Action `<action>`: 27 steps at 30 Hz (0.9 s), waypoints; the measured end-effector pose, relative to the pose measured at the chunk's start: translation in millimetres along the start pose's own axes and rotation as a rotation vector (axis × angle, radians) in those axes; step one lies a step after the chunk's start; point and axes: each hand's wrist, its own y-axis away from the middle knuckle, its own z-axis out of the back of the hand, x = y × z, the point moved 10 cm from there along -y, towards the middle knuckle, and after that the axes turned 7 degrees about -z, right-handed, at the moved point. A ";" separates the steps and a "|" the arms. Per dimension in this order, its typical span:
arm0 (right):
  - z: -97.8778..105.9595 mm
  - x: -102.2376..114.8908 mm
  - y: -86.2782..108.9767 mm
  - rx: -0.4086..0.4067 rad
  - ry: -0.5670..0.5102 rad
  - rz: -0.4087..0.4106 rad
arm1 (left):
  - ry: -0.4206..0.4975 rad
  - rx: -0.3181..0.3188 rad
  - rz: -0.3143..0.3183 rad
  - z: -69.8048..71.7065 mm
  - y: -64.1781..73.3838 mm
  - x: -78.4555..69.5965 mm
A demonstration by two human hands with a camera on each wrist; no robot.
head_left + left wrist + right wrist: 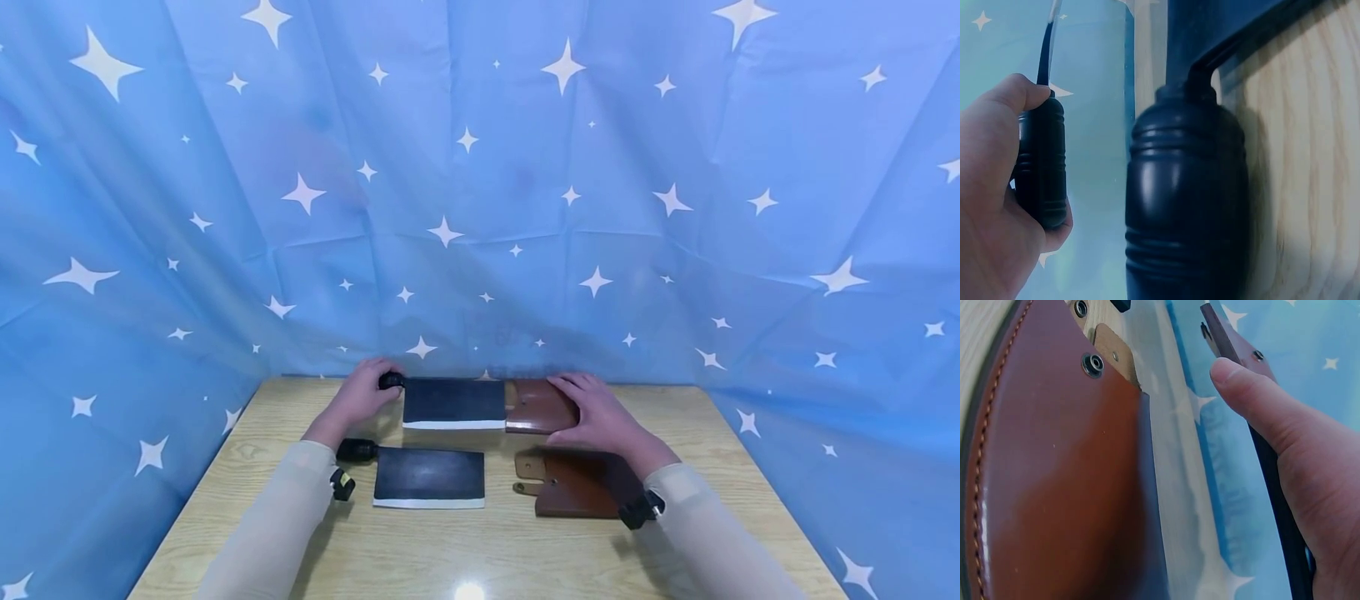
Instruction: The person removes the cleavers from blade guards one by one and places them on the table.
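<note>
My left hand point(366, 392) grips the black ridged handle point(1044, 165) of a cleaver at the back of the table. Its dark blade point(454, 402), with a pale cutting edge along the front, points right and meets a brown leather sheath point(536, 407). Whether the blade's end is inside the sheath, I cannot tell. My right hand point(600, 417) holds that sheath by its right part, thumb on the near side. In front lies a second cleaver point(429, 477), its handle point(1185, 200) close under my left wrist. A second brown sheath point(1066, 462) with metal snaps lies below my right hand.
The objects are on or over a light wood-grain table point(465, 550). A blue curtain point(480, 275) with white stars hangs behind the table and along both sides. Dark wrist cameras are strapped to both forearms, the right one point(641, 509) overlapping the front sheath.
</note>
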 end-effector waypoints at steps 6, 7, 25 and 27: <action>6.8 -6.6 2.8 -0.017 0.005 -0.018 | -0.018 0.003 -0.004 4.7 0.1 2.7; 6.8 -7.9 2.9 -0.014 0.006 -0.020 | -0.023 0.003 -0.006 5.3 0.3 3.2; 10.4 -25.8 8.0 0.003 0.016 -0.021 | -0.046 -0.008 -0.028 6.7 10.3 28.3; 9.1 -29.9 9.0 0.007 0.018 -0.029 | -0.046 -0.009 -0.022 6.3 11.9 31.7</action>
